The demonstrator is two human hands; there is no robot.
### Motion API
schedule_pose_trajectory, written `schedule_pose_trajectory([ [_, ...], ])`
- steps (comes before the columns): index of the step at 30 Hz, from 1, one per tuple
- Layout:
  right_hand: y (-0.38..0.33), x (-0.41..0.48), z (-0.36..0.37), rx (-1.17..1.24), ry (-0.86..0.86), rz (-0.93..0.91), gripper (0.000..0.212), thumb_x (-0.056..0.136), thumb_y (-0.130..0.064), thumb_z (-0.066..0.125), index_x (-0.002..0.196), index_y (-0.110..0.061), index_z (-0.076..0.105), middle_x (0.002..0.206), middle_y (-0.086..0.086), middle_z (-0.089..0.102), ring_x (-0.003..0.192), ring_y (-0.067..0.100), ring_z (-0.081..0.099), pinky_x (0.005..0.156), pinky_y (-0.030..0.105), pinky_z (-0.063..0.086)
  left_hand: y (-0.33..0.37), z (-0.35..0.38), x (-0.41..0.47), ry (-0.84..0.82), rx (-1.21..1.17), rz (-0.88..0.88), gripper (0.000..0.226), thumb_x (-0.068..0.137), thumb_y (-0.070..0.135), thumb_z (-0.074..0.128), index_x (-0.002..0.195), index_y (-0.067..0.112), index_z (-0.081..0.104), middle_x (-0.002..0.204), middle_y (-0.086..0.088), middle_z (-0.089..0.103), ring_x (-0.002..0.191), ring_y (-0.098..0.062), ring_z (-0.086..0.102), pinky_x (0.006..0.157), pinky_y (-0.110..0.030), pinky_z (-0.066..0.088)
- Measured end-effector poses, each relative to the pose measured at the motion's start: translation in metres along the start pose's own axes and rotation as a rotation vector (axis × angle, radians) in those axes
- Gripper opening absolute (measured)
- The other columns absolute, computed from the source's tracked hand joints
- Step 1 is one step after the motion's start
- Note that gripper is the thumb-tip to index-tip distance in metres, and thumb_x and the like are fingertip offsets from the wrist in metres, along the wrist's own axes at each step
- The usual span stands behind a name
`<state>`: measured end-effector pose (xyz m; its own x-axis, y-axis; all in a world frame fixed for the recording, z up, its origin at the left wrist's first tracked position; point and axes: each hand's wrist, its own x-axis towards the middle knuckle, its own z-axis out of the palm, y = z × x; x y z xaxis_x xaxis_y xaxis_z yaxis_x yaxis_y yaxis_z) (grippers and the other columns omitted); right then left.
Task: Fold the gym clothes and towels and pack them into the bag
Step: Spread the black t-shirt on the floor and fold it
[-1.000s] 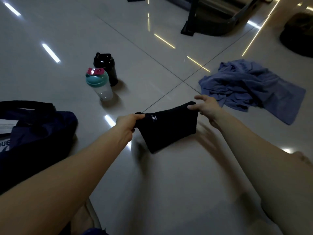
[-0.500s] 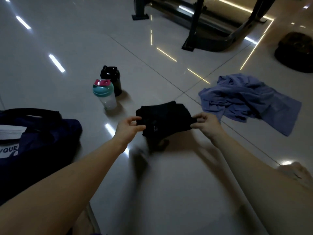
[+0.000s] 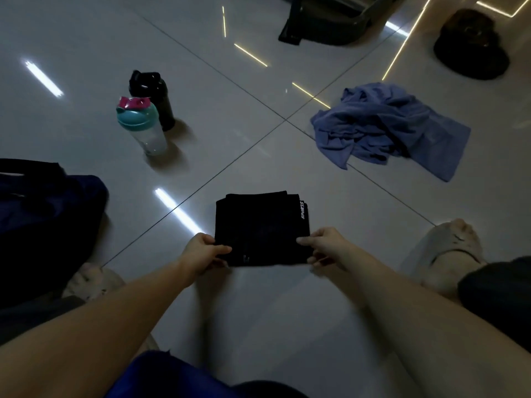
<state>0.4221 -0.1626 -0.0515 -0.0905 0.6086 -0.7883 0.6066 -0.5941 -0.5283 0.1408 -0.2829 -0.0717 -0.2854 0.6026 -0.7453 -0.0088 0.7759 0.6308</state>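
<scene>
A black sports garment (image 3: pixel 260 225), folded into a small rectangle with white "SPORTS" lettering on its right edge, lies flat on the tiled floor in front of me. My left hand (image 3: pixel 205 252) pinches its near left corner and my right hand (image 3: pixel 323 245) pinches its near right corner. A crumpled blue towel (image 3: pixel 385 124) lies unfolded on the floor at the right. The dark navy bag (image 3: pixel 43 222) sits at the left edge, partly out of view.
Two shaker bottles stand at the back left: a clear one with a teal lid (image 3: pixel 140 127) and a black one (image 3: pixel 153 96) behind it. Exercise machine legs (image 3: pixel 321 24) and a dark round object (image 3: pixel 471 47) lie at the back. My slippered feet (image 3: pixel 448 254) flank the garment.
The black garment, held up stretched between both hands a second ago, has been folded over and laid flat on the floor nearer me. Both hands moved down and toward me.
</scene>
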Motion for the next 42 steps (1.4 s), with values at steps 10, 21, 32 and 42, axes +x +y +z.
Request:
schedule_pose_trajectory([
  [10, 0.015, 0.002, 0.008, -0.096, -0.023, 0.125, 0.016, 0.09, 0.003, 0.067, 0.083, -0.006, 0.055, 0.069, 0.014, 0.058, 0.042, 0.019, 0.058, 0.036, 0.024, 0.045, 0.009, -0.011, 0.008, -0.133, 0.218, -0.225, 0.032, 0.088, 0.022, 0.078, 0.106, -0.001, 0.063, 0.088, -0.018, 0.076, 0.063, -0.029, 0.072, 0.051, -0.026, 0.044],
  [21, -0.031, 0.036, 0.005, 0.185, 0.106, -0.011, 0.025, 0.084, -0.009, 0.078, 0.08, -0.012, 0.053, 0.064, 0.005, 0.049, 0.045, 0.014, 0.04, 0.038, 0.018, 0.033, 0.07, -0.003, 0.045, 0.055, 0.187, -0.032, 0.029, 0.082, 0.023, 0.083, 0.092, 0.007, 0.062, 0.088, -0.009, 0.067, 0.065, -0.018, 0.062, 0.045, -0.021, 0.037],
  [32, -0.017, 0.045, -0.024, 0.247, -0.014, -0.025, 0.018, 0.089, -0.001, 0.064, 0.078, -0.015, 0.063, 0.056, -0.002, 0.047, 0.04, 0.009, 0.03, 0.04, 0.019, 0.023, 0.061, -0.021, 0.06, -0.2, 0.11, 0.015, 0.021, 0.09, 0.025, 0.075, 0.107, 0.012, 0.077, 0.067, 0.008, 0.062, 0.055, -0.007, 0.043, 0.049, -0.019, 0.027],
  [42, -0.019, 0.042, -0.001, -0.63, 0.608, -0.47, 0.016, 0.095, -0.027, 0.059, 0.103, -0.014, 0.055, 0.101, 0.005, 0.055, 0.086, 0.031, 0.057, 0.073, 0.041, 0.048, 0.053, 0.018, 0.055, 0.563, 0.742, 0.812, 0.03, 0.095, 0.031, 0.05, 0.116, 0.014, 0.065, 0.114, -0.008, 0.064, 0.105, -0.032, 0.059, 0.088, -0.044, 0.049],
])
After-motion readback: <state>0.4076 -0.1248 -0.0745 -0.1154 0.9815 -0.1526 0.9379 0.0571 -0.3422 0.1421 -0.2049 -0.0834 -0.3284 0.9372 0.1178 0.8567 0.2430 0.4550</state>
